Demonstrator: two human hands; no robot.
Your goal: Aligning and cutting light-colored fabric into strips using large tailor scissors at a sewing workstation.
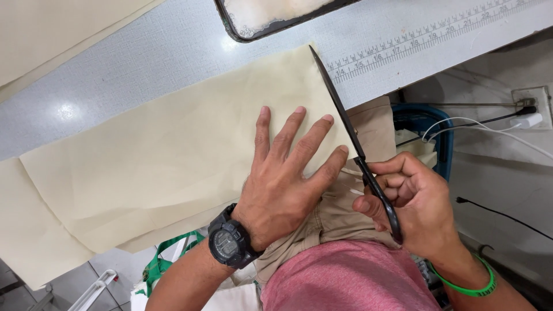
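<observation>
Landmark for all positions: the cream fabric sheet [167, 150], lying flat on the grey-white table [144, 57].

Left hand [285, 184]: palm down on the near right part of the fabric sheet, fingers [299, 129] spread wide and flat, gripping nothing, only pressing the cloth to the table. The fingertips point toward the sheet's far edge; the little finger ends just short of the sheet's right edge. A black wristwatch [230, 242] sits on this wrist, off the sheet's near edge.

Right hand [417, 201]: off the sheet's near right corner, fingers curled closed through the handles of a pair of black scissors [351, 138]. The thumb lies over the upper handle. The blades appear together or nearly so; whether any cloth lies between them cannot be told. The blade line runs along the sheet's right edge, tip reaching the sheet's far right corner, and passes just beside the left little finger without visibly touching it. A green wristband [469, 285] is on this wrist.

Other items: a printed ruler scale [426, 37] on the table beyond the sheet's right edge; a dark-rimmed tray [276, 23] beyond the far edge; further cream cloth [52, 34] past the far left; a blue bin [423, 124] below the table, right of the sheet.
</observation>
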